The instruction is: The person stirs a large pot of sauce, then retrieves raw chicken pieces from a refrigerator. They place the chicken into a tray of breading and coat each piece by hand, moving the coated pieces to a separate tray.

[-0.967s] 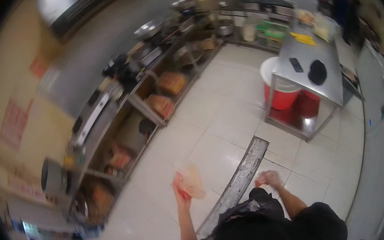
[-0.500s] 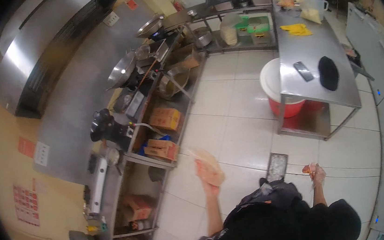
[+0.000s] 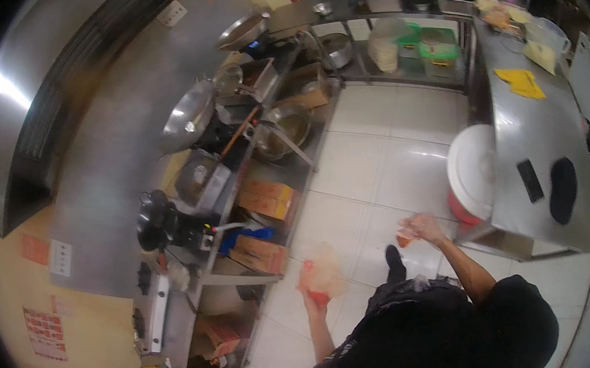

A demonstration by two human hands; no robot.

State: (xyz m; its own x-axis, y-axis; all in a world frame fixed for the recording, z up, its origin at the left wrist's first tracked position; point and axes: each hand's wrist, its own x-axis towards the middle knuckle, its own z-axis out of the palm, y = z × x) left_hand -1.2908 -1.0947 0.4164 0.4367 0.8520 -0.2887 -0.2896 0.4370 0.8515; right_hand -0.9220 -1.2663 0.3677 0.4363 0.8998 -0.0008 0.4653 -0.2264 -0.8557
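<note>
left hand (image 3: 313, 286) clutches pale bag (image 3: 326, 270); right hand (image 3: 420, 228) pinches small orange item (image 3: 405, 241).

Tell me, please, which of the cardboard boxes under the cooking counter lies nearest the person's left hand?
The lower box, tilted on the floor beside a blue item, is nearest the left hand. The other box sits higher up the picture, farther along the counter.

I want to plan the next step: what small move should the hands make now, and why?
Probably bring the right hand toward the left hand. The left holds up a thin clear bag with something red over the tiled floor, while the right, apart from it, holds a small orange-red piece.
</note>
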